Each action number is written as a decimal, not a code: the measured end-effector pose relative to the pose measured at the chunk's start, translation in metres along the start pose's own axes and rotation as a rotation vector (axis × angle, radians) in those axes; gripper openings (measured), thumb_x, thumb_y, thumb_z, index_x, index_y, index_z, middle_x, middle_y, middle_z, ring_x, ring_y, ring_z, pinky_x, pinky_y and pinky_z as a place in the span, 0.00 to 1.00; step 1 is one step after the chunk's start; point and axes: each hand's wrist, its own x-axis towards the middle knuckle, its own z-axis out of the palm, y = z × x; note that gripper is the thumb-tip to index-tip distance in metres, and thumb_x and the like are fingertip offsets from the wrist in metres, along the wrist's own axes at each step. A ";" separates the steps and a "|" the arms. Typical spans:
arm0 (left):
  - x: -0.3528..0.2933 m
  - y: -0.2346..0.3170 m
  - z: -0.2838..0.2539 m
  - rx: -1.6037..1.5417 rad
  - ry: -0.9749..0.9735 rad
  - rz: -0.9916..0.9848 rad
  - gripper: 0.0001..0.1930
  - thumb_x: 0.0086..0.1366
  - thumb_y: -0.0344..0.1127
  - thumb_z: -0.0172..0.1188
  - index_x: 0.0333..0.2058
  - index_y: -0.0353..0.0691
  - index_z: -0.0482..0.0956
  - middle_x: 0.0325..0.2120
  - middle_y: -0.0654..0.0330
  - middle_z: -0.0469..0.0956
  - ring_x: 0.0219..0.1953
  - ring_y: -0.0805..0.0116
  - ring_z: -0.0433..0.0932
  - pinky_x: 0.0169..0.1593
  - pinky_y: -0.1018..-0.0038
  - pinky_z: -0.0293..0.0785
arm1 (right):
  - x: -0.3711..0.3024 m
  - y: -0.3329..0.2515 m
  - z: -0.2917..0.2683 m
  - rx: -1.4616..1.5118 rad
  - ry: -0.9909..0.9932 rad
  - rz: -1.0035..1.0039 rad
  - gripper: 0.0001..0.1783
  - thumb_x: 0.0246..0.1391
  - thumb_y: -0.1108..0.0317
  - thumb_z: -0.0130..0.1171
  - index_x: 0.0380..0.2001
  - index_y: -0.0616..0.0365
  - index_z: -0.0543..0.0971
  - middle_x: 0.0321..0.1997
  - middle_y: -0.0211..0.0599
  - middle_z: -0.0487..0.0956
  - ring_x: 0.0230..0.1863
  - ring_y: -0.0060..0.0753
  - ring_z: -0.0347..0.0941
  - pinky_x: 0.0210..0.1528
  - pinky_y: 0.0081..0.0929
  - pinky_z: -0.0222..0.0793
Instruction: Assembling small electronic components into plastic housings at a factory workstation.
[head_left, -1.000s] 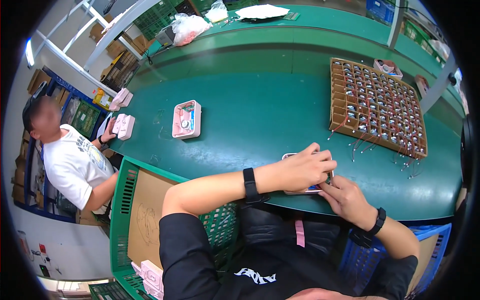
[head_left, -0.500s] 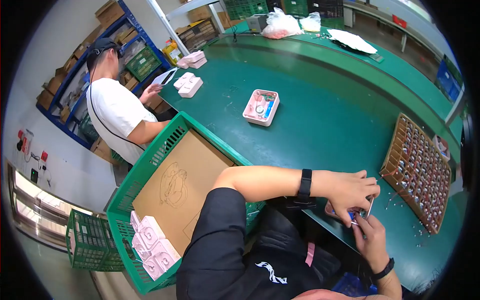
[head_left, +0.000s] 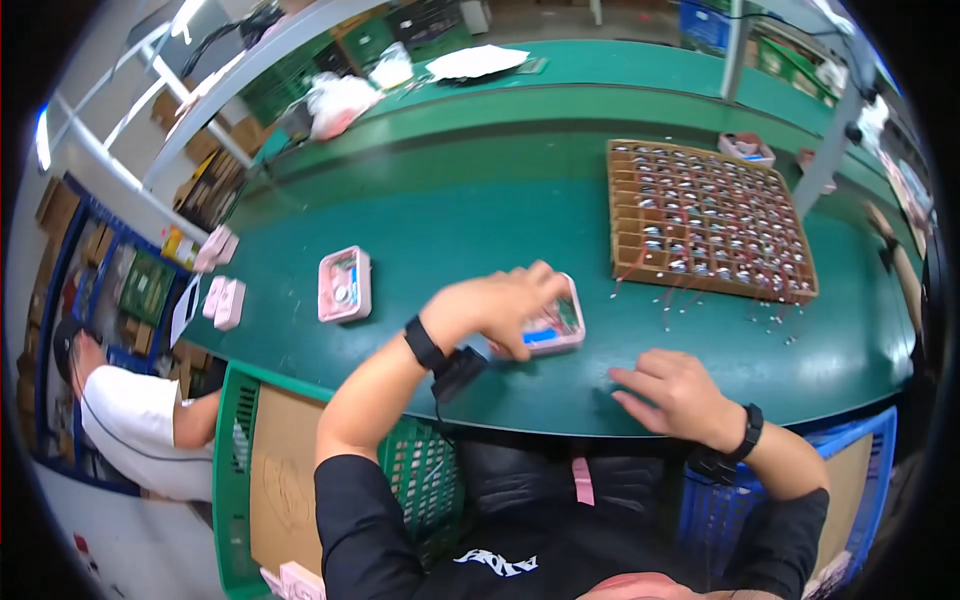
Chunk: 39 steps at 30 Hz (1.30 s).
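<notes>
A small pink open box (head_left: 570, 343) with rounded corners stands on the green table in front of me. Inside it a blue part and some wires show. My left hand (head_left: 500, 308) reaches over its left side, thumb at the near edge and fingers bent over the far edge, gripping the box and hiding part of it. To the right of the box, apart from it, my right hand (head_left: 682, 398) hovers over the table near its front edge. Its fingers are apart with nothing in them.
A divided cardboard tray (head_left: 710, 220) of small wired parts stands at the back right. Another pink box (head_left: 344, 285) sits left, beyond it pink pieces (head_left: 224, 302). A green crate (head_left: 235, 480) and a blue crate (head_left: 880, 470) flank me. A co-worker (head_left: 135, 430) is at far left.
My view has swung to the right. Both hands were together at the pink box; now my right hand has come off it, while my left hand remains on it.
</notes>
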 end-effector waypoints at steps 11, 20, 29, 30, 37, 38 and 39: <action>0.037 -0.019 -0.031 0.269 0.188 -0.208 0.36 0.57 0.50 0.79 0.60 0.44 0.77 0.55 0.47 0.77 0.59 0.44 0.77 0.62 0.46 0.73 | -0.019 0.012 0.012 0.027 -0.092 -0.023 0.11 0.61 0.63 0.69 0.43 0.56 0.85 0.32 0.37 0.77 0.34 0.44 0.79 0.36 0.43 0.78; 0.001 0.000 0.018 0.107 0.044 -0.117 0.30 0.64 0.55 0.72 0.56 0.38 0.81 0.48 0.50 0.83 0.54 0.45 0.81 0.58 0.56 0.77 | -0.026 0.021 0.026 0.058 -0.297 0.080 0.16 0.60 0.60 0.70 0.47 0.56 0.81 0.39 0.41 0.79 0.43 0.50 0.80 0.45 0.47 0.79; -0.143 -0.097 -0.096 0.138 0.278 -1.027 0.30 0.60 0.59 0.75 0.41 0.31 0.88 0.35 0.43 0.88 0.38 0.44 0.88 0.43 0.55 0.82 | -0.026 0.023 0.031 0.070 -0.265 0.106 0.19 0.59 0.59 0.71 0.47 0.58 0.79 0.40 0.44 0.80 0.45 0.52 0.80 0.47 0.49 0.79; -0.159 -0.120 -0.089 0.212 0.122 -1.148 0.31 0.60 0.60 0.75 0.38 0.30 0.89 0.33 0.42 0.88 0.36 0.45 0.88 0.42 0.54 0.82 | -0.025 0.025 0.031 0.061 -0.262 0.114 0.18 0.59 0.58 0.70 0.44 0.59 0.80 0.39 0.45 0.81 0.44 0.53 0.80 0.46 0.49 0.79; -0.198 -0.158 0.012 0.172 0.155 -1.068 0.23 0.57 0.51 0.76 0.30 0.32 0.87 0.29 0.41 0.86 0.31 0.45 0.86 0.38 0.56 0.81 | -0.012 0.066 -0.001 -0.233 0.108 0.439 0.16 0.59 0.56 0.71 0.29 0.59 0.83 0.26 0.46 0.81 0.31 0.55 0.80 0.36 0.50 0.77; -0.202 -0.161 0.016 0.256 0.182 -1.050 0.21 0.57 0.49 0.76 0.31 0.32 0.86 0.29 0.41 0.86 0.32 0.44 0.86 0.38 0.56 0.81 | -0.011 0.071 -0.002 -0.207 0.103 0.513 0.17 0.59 0.56 0.70 0.29 0.60 0.83 0.27 0.48 0.82 0.32 0.56 0.81 0.37 0.51 0.77; -0.207 -0.164 0.020 0.339 0.211 -1.033 0.19 0.57 0.47 0.75 0.32 0.33 0.86 0.30 0.41 0.86 0.33 0.43 0.86 0.38 0.55 0.81 | -0.010 0.075 -0.001 -0.180 0.098 0.584 0.17 0.60 0.56 0.70 0.29 0.61 0.83 0.27 0.49 0.83 0.33 0.58 0.82 0.38 0.52 0.78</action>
